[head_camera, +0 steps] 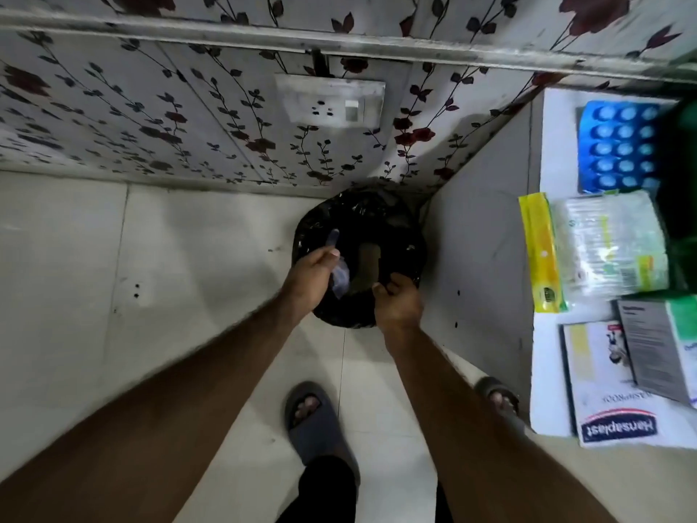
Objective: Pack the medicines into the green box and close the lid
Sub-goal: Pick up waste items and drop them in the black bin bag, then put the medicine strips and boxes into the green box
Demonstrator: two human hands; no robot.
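Both my hands reach down over a bin lined with a black bag (392,224) on the floor. My left hand (313,277) holds a small crumpled clear wrapper (340,275) above the bin's opening. My right hand (399,302) grips the bag's near rim. On the white table (547,371) at the right lie a blue blister strip (618,145), a yellow-edged packet of cotton buds (596,247), a Hansaplast box (603,394) and a grey-and-green carton (656,349). The green box (679,205) shows only as a dark green blur at the right edge.
The bin stands in the corner between a floral-papered wall (151,118) with a socket plate (332,103) and the table's side panel (479,235). My feet in grey slippers (313,420) stand on pale floor tiles.
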